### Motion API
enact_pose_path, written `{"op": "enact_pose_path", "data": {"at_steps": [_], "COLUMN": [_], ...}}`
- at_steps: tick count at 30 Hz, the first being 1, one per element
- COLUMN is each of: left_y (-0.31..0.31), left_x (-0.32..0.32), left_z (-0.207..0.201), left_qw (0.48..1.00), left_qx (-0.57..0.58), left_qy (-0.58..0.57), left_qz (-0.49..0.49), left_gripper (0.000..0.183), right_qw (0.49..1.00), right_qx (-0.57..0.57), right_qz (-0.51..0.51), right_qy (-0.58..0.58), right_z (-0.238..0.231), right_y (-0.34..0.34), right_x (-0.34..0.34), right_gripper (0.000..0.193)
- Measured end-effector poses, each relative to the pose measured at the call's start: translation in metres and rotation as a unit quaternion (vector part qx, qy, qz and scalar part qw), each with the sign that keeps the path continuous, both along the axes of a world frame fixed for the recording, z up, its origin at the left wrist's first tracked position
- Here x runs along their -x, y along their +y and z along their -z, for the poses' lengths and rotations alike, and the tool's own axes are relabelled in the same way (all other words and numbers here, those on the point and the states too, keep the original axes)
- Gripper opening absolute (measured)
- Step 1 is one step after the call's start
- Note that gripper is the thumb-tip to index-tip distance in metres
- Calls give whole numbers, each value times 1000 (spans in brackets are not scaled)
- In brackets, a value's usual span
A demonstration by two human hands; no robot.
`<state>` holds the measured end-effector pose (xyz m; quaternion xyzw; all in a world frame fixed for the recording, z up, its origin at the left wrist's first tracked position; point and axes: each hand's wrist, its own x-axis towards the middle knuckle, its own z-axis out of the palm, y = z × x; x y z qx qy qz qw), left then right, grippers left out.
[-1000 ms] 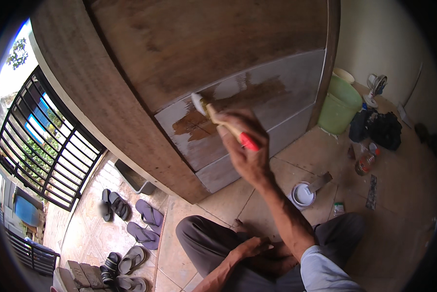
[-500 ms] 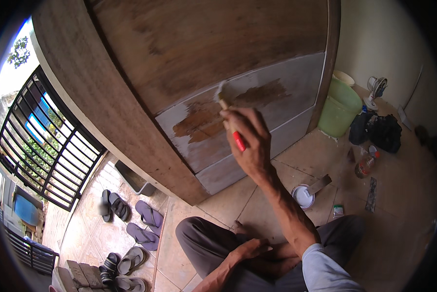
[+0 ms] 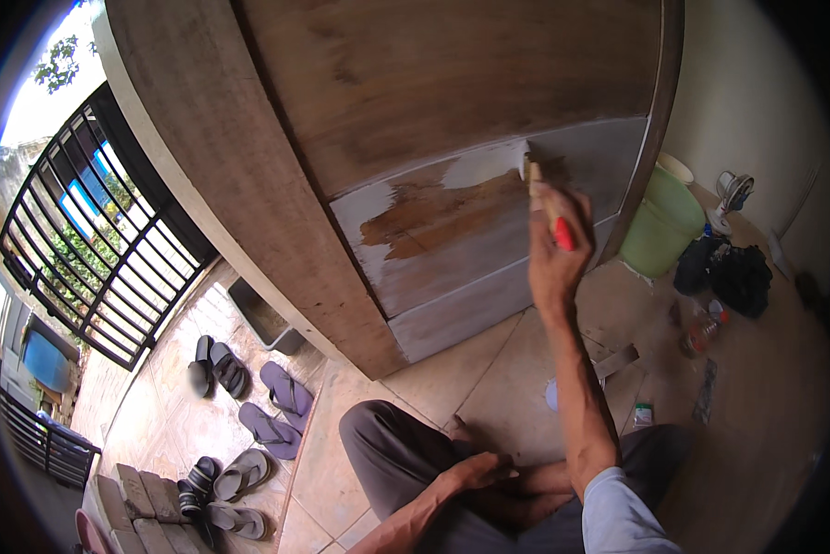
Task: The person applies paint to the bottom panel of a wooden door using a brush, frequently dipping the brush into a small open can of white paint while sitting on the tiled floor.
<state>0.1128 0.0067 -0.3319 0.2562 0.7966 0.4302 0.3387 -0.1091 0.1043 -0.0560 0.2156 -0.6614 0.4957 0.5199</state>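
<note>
My right hand (image 3: 560, 249) is closed around a paintbrush (image 3: 563, 231) with a red-ended handle. Its bristles touch the lower panel of a brown wooden door (image 3: 452, 78), at the right end of a fresh white streak. That panel (image 3: 452, 263) carries thin whitish paint around a bare brown patch (image 3: 433, 217). Low in my lap, my left hand (image 3: 479, 469) rests over my crossed legs, its fingers loosely laid out and nothing seen in them. A tin of white paint (image 3: 551, 394) on the floor is mostly hidden behind my right forearm, with a flat strip (image 3: 616, 362) beside it.
Right of the door stand a green bucket (image 3: 660, 226), a small fan (image 3: 733, 192), black plastic bags (image 3: 724, 272) and a bottle (image 3: 701, 337). A small green-and-white box (image 3: 643, 415) lies near my knee. Leftward are sandals (image 3: 272, 429), stacked blocks (image 3: 147, 499) and a black gate (image 3: 101, 231).
My right hand has carried the brush rightward along the top of the lower panel, leaving a longer white streak. The view has shifted somewhat; my left hand stays in my lap.
</note>
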Motion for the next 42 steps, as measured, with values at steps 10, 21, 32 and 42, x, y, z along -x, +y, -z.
{"op": "enact_pose_path", "data": {"at_steps": [10, 21, 32, 42], "left_y": [0, 1, -4, -3], "left_x": [-10, -7, -13, -6], "left_z": [43, 28, 62, 16], "left_qw": [994, 995, 984, 998], "left_qx": [-75, -39, -143, -12], "left_qy": [62, 87, 87, 55], "left_qz": [-46, -28, -65, -20], "left_gripper": [42, 29, 37, 38], "right_qw": [968, 991, 958, 996], "right_qx": [-1, 105, -11, -38], "right_qz": [-249, -85, -286, -48], "right_qy": [27, -2, 11, 60], "right_z": [-10, -3, -20, -8], "right_y": [-88, -22, -98, -15], "right_x": [-66, -9, -68, -21], "right_gripper": [32, 18, 24, 28]}}
